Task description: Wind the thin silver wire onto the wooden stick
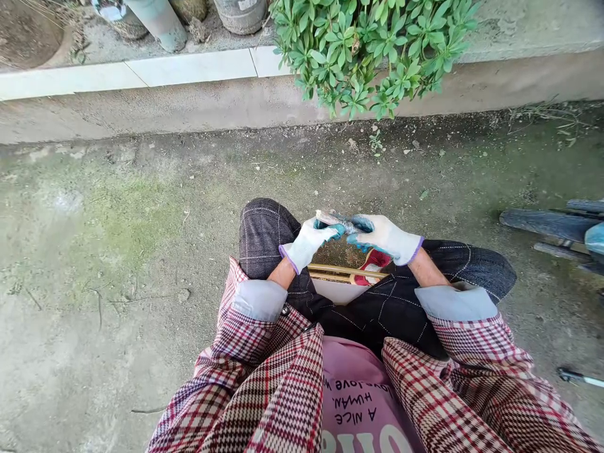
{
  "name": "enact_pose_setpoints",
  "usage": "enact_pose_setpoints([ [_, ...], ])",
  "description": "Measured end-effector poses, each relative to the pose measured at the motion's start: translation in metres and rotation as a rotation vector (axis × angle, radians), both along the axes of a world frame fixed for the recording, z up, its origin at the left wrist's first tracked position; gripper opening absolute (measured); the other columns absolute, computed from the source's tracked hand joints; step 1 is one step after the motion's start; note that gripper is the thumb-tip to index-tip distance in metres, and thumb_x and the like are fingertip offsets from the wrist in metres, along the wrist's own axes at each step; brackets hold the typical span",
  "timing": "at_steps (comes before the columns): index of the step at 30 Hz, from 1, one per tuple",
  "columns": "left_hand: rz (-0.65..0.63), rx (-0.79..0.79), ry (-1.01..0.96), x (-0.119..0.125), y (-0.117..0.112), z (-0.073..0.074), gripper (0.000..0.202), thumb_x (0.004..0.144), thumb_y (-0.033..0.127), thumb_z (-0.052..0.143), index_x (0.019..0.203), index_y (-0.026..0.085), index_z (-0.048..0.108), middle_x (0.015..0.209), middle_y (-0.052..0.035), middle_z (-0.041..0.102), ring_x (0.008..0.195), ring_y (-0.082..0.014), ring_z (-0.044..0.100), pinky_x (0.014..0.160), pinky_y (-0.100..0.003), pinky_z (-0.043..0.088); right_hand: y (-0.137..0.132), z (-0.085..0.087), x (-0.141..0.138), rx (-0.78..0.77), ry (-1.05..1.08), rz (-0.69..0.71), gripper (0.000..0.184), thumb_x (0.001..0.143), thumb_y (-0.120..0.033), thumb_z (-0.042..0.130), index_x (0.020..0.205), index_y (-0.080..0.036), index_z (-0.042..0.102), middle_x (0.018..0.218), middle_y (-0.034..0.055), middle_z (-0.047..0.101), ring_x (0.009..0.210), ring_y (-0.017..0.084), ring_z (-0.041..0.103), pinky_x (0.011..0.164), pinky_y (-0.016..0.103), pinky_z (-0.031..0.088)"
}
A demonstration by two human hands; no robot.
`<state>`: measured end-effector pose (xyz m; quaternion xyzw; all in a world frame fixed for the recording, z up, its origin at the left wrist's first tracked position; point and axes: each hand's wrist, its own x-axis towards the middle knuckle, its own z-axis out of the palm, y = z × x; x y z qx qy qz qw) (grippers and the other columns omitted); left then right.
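Observation:
Both hands wear white work gloves with teal-coated fingers and purple cuffs. Between them, above my lap, lies a short wooden stick [328, 218] with a pale end to the left. Grey cord or wire [348, 226] is wound round its middle; which of the two I cannot tell. My left hand [314, 238] is closed on the stick near the pale end, thumb along its near side. My right hand [377, 236] grips the wound part, its fingertips partly hidden. Below the hands, thin yellowish rods [335, 270] run across between my legs, by a red and white shoe [372, 267].
A leafy green shrub [372, 50] overhangs a low ledge [189, 69] with a tiled edge, where several pots [240, 14] stand. Dark plank-like pieces [547, 224] are at the right. A black and white tool [580, 377] lies on the mossy ground [117, 220] near the right edge.

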<state>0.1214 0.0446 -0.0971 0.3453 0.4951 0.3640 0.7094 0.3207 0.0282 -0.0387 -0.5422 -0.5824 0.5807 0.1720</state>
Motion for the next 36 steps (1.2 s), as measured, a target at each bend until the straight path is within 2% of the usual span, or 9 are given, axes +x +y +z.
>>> enact_pose_setpoints([
  [4,-0.010,0.010,0.033,0.003,-0.002,0.005,0.031,0.059,0.032,0.083,0.078,0.013,0.069,0.077,-0.0036,0.072,0.072,-0.0151,0.062,0.073,-0.030,0.052,0.001,-0.006,-0.010,0.244,-0.115,-0.111,0.042,0.070,-0.031,0.076,0.111,-0.021,0.071,0.107,0.0048,0.075,0.099,0.026,0.068,0.094,0.040,0.052],
  [9,-0.182,0.061,0.008,-0.001,-0.008,0.022,0.025,0.070,0.035,0.074,0.080,0.012,0.070,0.075,-0.0033,0.070,0.070,-0.0128,0.062,0.071,-0.026,0.048,0.005,0.001,-0.005,0.074,0.131,-0.397,0.034,0.076,-0.040,0.075,0.103,-0.022,0.066,0.081,-0.0006,0.069,0.054,0.014,0.056,0.048,0.027,0.048],
  [13,-0.189,0.043,0.026,-0.003,-0.006,0.020,0.022,0.069,0.031,0.073,0.080,0.012,0.071,0.078,-0.0043,0.072,0.069,-0.0127,0.062,0.073,-0.027,0.048,0.006,0.018,0.005,-0.072,0.344,-0.495,0.034,0.077,-0.047,0.075,0.095,-0.023,0.058,0.074,-0.0013,0.068,0.043,0.010,0.047,0.035,0.023,0.037],
  [15,-0.156,0.023,0.067,-0.003,-0.003,0.016,0.021,0.069,0.030,0.073,0.080,0.013,0.070,0.077,-0.0041,0.071,0.069,-0.0132,0.062,0.074,-0.029,0.048,0.004,0.024,0.010,-0.153,0.363,-0.384,0.036,0.077,-0.048,0.075,0.095,-0.022,0.057,0.074,-0.0007,0.069,0.042,0.009,0.048,0.035,0.022,0.036],
  [19,-0.191,0.065,0.157,-0.006,0.000,0.010,0.014,0.069,0.023,0.074,0.078,0.013,0.070,0.078,-0.0026,0.071,0.075,-0.0142,0.063,0.079,-0.028,0.051,-0.001,0.014,0.015,-0.284,0.237,0.184,0.037,0.068,-0.041,0.079,0.093,-0.019,0.062,0.077,0.0010,0.071,0.051,0.011,0.055,0.047,0.024,0.044],
  [24,-0.432,0.180,0.402,-0.004,-0.005,0.009,0.012,0.071,0.013,0.068,0.080,0.013,0.075,0.081,-0.0014,0.074,0.078,-0.0146,0.064,0.080,-0.026,0.051,-0.002,-0.016,0.008,-0.078,-0.358,0.482,0.015,0.070,-0.028,0.071,0.080,-0.020,0.064,0.075,0.0007,0.068,0.068,0.017,0.062,0.060,0.026,0.043],
  [27,-0.484,0.269,0.551,-0.003,-0.009,0.009,0.017,0.074,0.013,0.065,0.086,0.014,0.078,0.085,-0.0024,0.076,0.081,-0.0163,0.065,0.084,-0.027,0.051,0.003,-0.023,0.004,0.042,-0.690,0.438,0.012,0.074,-0.028,0.068,0.083,-0.022,0.064,0.079,0.0039,0.069,0.071,0.019,0.062,0.060,0.028,0.039],
  [30,-0.453,0.277,0.521,-0.001,-0.013,0.010,0.027,0.078,0.014,0.061,0.097,0.016,0.080,0.093,-0.0033,0.078,0.085,-0.0166,0.067,0.086,-0.027,0.052,0.011,-0.019,0.007,0.093,-0.756,0.285,0.016,0.078,-0.034,0.067,0.089,-0.023,0.064,0.084,0.0067,0.071,0.074,0.022,0.064,0.062,0.029,0.041],
  [36,-0.395,0.128,0.197,0.003,-0.015,0.011,0.031,0.076,0.011,0.058,0.099,0.012,0.079,0.093,-0.0053,0.078,0.082,-0.0146,0.066,0.077,-0.024,0.052,0.010,-0.003,0.009,-0.054,-0.216,-0.204,0.020,0.078,-0.037,0.070,0.082,-0.023,0.056,0.072,0.0019,0.064,0.057,0.016,0.058,0.053,0.027,0.049],
])
